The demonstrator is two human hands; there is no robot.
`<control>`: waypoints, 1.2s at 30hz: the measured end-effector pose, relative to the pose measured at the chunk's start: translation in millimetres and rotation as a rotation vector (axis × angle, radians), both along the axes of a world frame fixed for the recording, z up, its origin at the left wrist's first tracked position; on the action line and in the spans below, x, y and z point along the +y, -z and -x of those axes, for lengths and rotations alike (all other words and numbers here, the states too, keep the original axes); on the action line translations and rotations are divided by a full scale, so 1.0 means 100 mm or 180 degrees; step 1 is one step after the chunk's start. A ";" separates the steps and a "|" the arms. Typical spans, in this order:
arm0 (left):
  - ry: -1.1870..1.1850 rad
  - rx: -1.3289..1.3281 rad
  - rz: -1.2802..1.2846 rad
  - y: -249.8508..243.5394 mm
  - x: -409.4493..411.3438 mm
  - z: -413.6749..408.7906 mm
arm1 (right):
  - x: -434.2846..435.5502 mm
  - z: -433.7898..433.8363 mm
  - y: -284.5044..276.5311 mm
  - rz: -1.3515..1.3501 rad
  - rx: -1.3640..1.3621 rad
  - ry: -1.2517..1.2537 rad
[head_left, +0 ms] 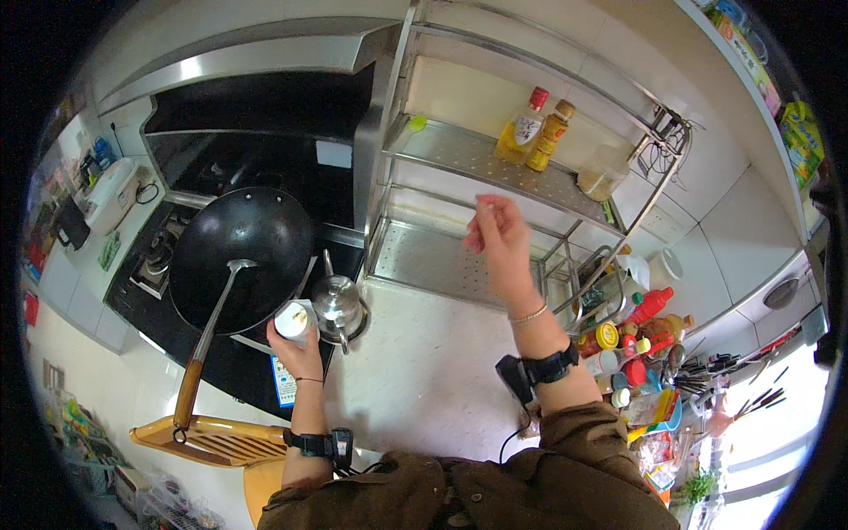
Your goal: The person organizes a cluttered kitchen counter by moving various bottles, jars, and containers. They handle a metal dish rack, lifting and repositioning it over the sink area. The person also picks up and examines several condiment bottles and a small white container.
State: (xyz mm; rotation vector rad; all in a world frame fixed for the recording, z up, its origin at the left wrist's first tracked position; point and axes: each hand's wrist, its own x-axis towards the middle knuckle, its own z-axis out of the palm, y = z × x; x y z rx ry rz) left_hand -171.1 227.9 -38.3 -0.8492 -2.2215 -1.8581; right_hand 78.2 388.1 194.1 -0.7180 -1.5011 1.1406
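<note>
My left hand (pixel 299 354) grips a white container (pixel 292 320) with a pale top, beside the rim of a black wok (pixel 245 265). A metal spatula (pixel 211 331) with a wooden handle rests in the wok, its handle reaching out over the near side. Just right of the container, a small stainless steel pot (pixel 336 301) with a lid stands at the stove's edge. My right hand (pixel 498 242) is raised in front of the metal shelf rack (pixel 437 156). Its fingers are loosely bent and slightly blurred; nothing shows in them.
An oil bottle with a red cap (pixel 520 132), a yellow bottle (pixel 551 136) and a jar (pixel 601 175) stand on the rack's shelf. Several condiment bottles (pixel 636 344) crowd the right side. A wooden chair (pixel 225 440) is at lower left, below the black stove (pixel 199 358).
</note>
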 end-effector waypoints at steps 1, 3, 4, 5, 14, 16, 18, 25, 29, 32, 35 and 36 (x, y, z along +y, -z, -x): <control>0.0033 -0.0032 0.0037 -0.01 0.02 0.01 | 0.10 -0.02 -0.08 -0.0250 -0.0047 0.0222; 0.0081 -0.0089 0.0106 0.01 0.00 0.04 | 0.38 -0.09 -0.27 -0.0751 -0.0137 0.0651; 0.0150 -0.0069 -0.0009 0.07 0.02 0.05 | 0.55 -0.17 -0.33 -0.1034 -0.0232 0.0830; 0.0217 -0.0129 0.0013 0.07 0.02 0.05 | 0.75 -0.26 -0.35 -0.1311 -0.0317 0.1001; 0.0100 0.0032 0.0223 0.08 0.01 0.05 | 1.59 -0.65 -0.79 -0.2194 -0.1945 0.2798; 0.0167 -0.0176 0.0070 0.03 -0.04 0.00 | 1.78 -0.68 -0.82 -0.2268 -0.2276 0.2871; 0.0193 -0.0069 0.0005 -0.09 -0.03 -0.06 | 1.96 -0.77 -0.85 -0.2373 -0.2558 0.2650; 0.0222 -0.0092 0.0096 -0.08 -0.20 -0.07 | 2.02 -0.54 -0.93 -0.1715 -0.2975 0.2506; 0.0353 -0.0316 -0.0063 -0.07 -0.25 -0.13 | 2.06 -0.45 -0.93 -0.1222 -0.2872 0.2643; 0.0390 -0.0450 -0.0177 -0.13 -0.28 -0.19 | 2.14 -0.48 -0.94 -0.1070 -0.2811 0.2611; 0.0430 -0.0466 -0.0318 -0.17 -0.35 -0.20 | 2.07 -0.36 -0.98 -0.0933 -0.2833 0.2483; 0.0447 -0.0477 -0.0312 -0.21 -0.38 -0.21 | 2.12 -0.39 -0.98 -0.0955 -0.2864 0.2498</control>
